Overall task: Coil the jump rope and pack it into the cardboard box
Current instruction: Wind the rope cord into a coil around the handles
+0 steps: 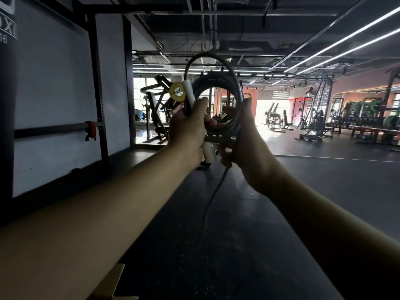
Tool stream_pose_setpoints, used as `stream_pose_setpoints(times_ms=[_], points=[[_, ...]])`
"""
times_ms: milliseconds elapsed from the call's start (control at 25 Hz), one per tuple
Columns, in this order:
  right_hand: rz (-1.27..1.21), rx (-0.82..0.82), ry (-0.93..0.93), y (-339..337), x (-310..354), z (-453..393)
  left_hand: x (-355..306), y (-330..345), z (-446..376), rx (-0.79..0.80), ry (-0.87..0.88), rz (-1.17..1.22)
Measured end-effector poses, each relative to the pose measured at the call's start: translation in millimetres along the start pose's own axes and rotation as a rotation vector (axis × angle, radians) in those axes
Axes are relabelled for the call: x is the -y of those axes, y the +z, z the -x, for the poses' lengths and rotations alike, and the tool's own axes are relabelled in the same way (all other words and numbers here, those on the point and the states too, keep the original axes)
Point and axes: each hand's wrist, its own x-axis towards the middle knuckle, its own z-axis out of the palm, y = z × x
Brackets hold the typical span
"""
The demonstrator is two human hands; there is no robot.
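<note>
I hold a dark grey jump rope [234,83] at arm's length, wound into several round loops. My left hand [188,131] is shut on the left side of the coil together with a white handle [187,92]; a second white handle end [209,153] sticks out below my fist. My right hand [244,139] grips the coil's right side. A loose tail of rope [213,195] hangs from my right hand toward the floor. A corner of the cardboard box [110,284] shows at the bottom edge, under my left forearm.
A dark rubber gym floor [249,245] stretches ahead. A black rack upright with a bar and red clamp [91,129] stands against the white wall on the left. Weight machines [155,109] sit behind the coil, and benches and plate racks [368,120] line the far right.
</note>
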Motion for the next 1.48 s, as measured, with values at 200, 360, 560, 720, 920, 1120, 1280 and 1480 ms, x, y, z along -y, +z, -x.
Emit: stream_pose_setpoints(times_ms=[200, 360, 560, 720, 920, 1120, 1280, 1480], points=[[-0.022, -0.137, -0.085, 21, -17, -6, 11, 7, 14, -0.221, 0.007, -0.039], [-0.157, -0.213, -0.039, 30, -20, -10, 15, 8, 14, -0.239, -0.043, -0.015], [-0.081, -0.365, -0.067, 24, -25, -14, 23, -4, 6, -0.039, -0.1, -0.13], [0.226, -0.3, -0.117, -3, -10, -21, 16, -36, -11, 0.205, -0.06, -0.25], [0.814, -0.033, -0.117, -35, 27, -26, -35, -67, -38, 0.402, 0.145, -0.377], [1.248, 0.206, -0.2, -30, 50, -28, -60, -35, -16, 0.82, 0.3, -1.135], [1.334, 0.211, -0.234, -27, 51, -24, -26, -15, -3, 0.789, 0.45, -1.181], [1.256, 0.192, -0.21, -32, 36, -20, 1, -21, -3, 0.753, 0.265, -0.916]])
